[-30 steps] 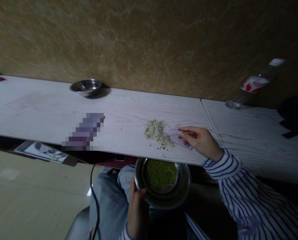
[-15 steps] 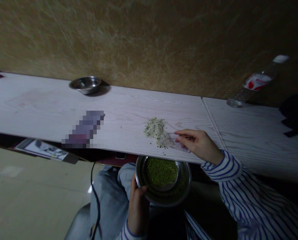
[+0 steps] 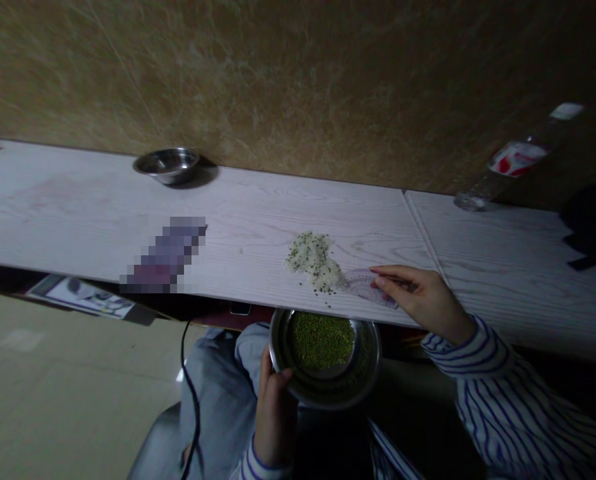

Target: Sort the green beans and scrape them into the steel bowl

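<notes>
My left hand grips the rim of a steel bowl, its thumb over the edge. The bowl is just below the table's front edge, and green beans, which look like mung beans, cover part of its bottom. In my right hand, a clear plastic protractor is pinched between thumb and fingers, low over the table. Its left end is beside a pile of white grains, probably rice, mixed with green beans. A few loose beans lie between the pile and the table edge.
A smaller steel bowl stands by the wall at the back left. A blurred-out flat object lies left of the pile. A plastic bottle stands at the back right, near a dark object. A black cable hangs below the table.
My right hand has drawn the protractor right and slightly toward me, away from the pile. The lower part of the pile is now uncovered. My left hand still holds the bowl in place.
</notes>
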{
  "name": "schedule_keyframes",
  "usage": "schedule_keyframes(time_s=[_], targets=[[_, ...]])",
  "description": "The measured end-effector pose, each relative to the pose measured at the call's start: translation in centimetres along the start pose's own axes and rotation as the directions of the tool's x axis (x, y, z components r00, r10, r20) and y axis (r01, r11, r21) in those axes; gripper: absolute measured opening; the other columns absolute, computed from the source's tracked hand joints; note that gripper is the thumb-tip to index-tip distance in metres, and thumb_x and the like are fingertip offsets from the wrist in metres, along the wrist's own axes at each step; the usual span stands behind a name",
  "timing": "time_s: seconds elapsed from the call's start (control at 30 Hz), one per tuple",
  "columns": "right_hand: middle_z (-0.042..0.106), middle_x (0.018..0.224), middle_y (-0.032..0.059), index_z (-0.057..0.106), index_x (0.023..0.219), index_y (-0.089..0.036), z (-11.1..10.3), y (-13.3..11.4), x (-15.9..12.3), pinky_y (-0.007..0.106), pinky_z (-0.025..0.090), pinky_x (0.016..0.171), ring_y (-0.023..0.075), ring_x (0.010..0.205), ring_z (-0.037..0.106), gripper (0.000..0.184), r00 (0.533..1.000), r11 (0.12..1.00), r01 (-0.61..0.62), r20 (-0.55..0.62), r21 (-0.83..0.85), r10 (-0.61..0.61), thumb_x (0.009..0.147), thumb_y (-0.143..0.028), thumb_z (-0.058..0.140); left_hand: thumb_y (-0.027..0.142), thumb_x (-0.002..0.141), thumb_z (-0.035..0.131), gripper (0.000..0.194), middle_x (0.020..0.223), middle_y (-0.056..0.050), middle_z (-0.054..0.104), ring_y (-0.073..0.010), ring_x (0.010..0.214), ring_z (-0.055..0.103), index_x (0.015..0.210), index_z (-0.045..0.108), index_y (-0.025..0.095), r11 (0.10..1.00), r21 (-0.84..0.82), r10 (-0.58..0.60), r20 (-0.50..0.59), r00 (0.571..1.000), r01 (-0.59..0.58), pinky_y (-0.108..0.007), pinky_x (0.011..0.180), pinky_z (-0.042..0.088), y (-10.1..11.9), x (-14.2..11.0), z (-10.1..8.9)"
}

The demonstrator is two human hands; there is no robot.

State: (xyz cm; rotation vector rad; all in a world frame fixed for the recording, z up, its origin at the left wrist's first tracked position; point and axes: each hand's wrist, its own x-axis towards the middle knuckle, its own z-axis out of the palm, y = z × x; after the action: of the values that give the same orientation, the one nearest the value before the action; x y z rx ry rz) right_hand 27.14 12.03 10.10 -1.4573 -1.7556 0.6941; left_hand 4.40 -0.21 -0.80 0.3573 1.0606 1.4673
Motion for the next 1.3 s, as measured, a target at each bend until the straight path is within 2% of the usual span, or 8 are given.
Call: schedule_keyframes(time_s=[0.13, 0.67, 0.93, 1.1, 1.3], targets=[[0.078, 0.075, 0.0094, 0.079, 0.101, -0.014, 0.5, -0.2, 0.0, 0.027, 0.06, 0.056, 0.0196, 0.064, 0.074, 0.029, 1.0, 1.0, 0.015, 0.024, -0.028, -0.014, 0.084, -0.032, 0.063, 0.027, 0.076, 0.064, 0.052, 0.128, -0.004, 0.066, -0.0312, 0.126, 0.054, 0.128, 0.064, 0.029, 0.996, -0.065, -0.063, 0.009, 0.998, 0.064, -0.044, 0.107, 0.039, 0.2, 0.0, 0.2], [0.078, 0.075, 0.0082, 0.079, 0.103, -0.014, 1.0, -0.3, -0.2, 0.026, 0.056, 0.05, 0.0172, 0.059, 0.07, 0.028, 0.998, 0.996, 0.051, 0.047, -0.077, -0.048, 0.085, -0.03, 0.063, 0.028, 0.073, 0.067, 0.059, 0.126, -0.005, 0.067, -0.0321, 0.124, 0.055, 0.131, 0.061, 0.028, 0.993, -0.085, -0.084, -0.025, 0.996, 0.082, -0.045, 0.103, 0.041, 0.3, 0.0, 0.2], [0.078, 0.073, 0.0078, 0.08, 0.101, -0.013, 1.4, -0.5, 0.3, 0.028, 0.059, 0.059, 0.0189, 0.066, 0.073, 0.026, 0.995, 0.992, 0.094, 0.025, -0.089, -0.092, 0.085, -0.026, 0.063, 0.027, 0.075, 0.066, 0.054, 0.126, -0.003, 0.067, -0.0306, 0.125, 0.054, 0.129, 0.062, 0.029, 0.994, -0.094, -0.061, 0.004, 0.998, 0.061, -0.043, 0.105, 0.039, 0.2, 0.1, 0.0], [0.079, 0.075, 0.0075, 0.08, 0.101, -0.015, 1.4, -0.9, 0.3, 0.028, 0.059, 0.06, 0.0194, 0.068, 0.073, 0.025, 0.995, 0.99, 0.091, 0.051, -0.111, -0.086, 0.086, -0.026, 0.064, 0.027, 0.077, 0.064, 0.055, 0.125, -0.004, 0.067, -0.0296, 0.118, 0.057, 0.132, 0.06, 0.029, 0.993, -0.096, -0.072, 0.01, 0.997, 0.072, -0.043, 0.099, 0.043, 0.3, -0.1, 0.1], [0.08, 0.08, 0.0078, 0.08, 0.101, -0.015, 1.5, -0.9, 0.1, 0.03, 0.06, 0.063, 0.0201, 0.071, 0.074, 0.026, 0.995, 0.989, 0.09, 0.049, -0.116, -0.085, 0.086, -0.028, 0.064, 0.026, 0.078, 0.063, 0.058, 0.128, -0.004, 0.067, -0.0296, 0.12, 0.057, 0.136, 0.059, 0.029, 0.996, -0.08, -0.046, 0.02, 0.999, 0.048, -0.039, 0.095, 0.046, 0.4, -0.1, 0.1]])
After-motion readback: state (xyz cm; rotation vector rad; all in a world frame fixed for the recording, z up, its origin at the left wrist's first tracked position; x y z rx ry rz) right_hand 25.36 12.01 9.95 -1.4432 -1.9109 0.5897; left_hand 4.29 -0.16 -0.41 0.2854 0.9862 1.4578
